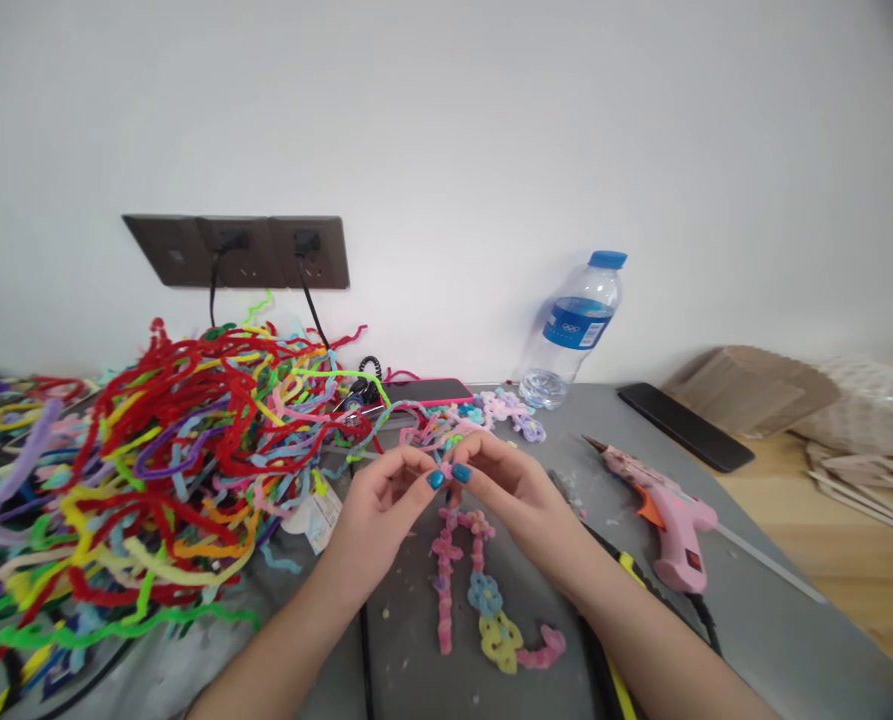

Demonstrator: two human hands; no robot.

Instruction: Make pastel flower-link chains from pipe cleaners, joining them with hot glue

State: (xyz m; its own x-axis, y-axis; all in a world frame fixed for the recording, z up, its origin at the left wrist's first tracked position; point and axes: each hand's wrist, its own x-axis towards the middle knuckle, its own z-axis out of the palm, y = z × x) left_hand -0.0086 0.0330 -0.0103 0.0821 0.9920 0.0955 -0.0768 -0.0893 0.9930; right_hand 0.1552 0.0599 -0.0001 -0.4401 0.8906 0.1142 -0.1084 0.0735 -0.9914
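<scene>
- While both bare hands meet over the dark grey tabletop (408, 650), thumbs nearly touching, I see the left hand (375, 515) with its thumb and fingertips drawn together on a small fuzzy pink piece (447, 468).
- The right hand (525, 490) pinches that same piece from the other side, its thumb bent inward; both thumbnails are painted glossy blue.
- Just below the fingertips lies a fuzzy strand of pink, blue and yellow flower shapes (485, 594) — two lengths run down the table, one all pinkish, the other ending in a pink curl. Whether they join the pinched piece I cannot tell, as the fingers cover that spot.
- Near the left hand sprawls a large tangled heap of multicoloured fuzzy craft stems (191, 450), red strands foremost on top.
- To the right of the right forearm rests a pink glue gun with an orange trigger (678, 530), a translucent glue stick (772, 565) poking from its back.
- Beyond the hands, a clear plastic bottle with a blue cap and label (572, 325) leans against the white wall (446, 120) — tilted, its base on the table.
</scene>
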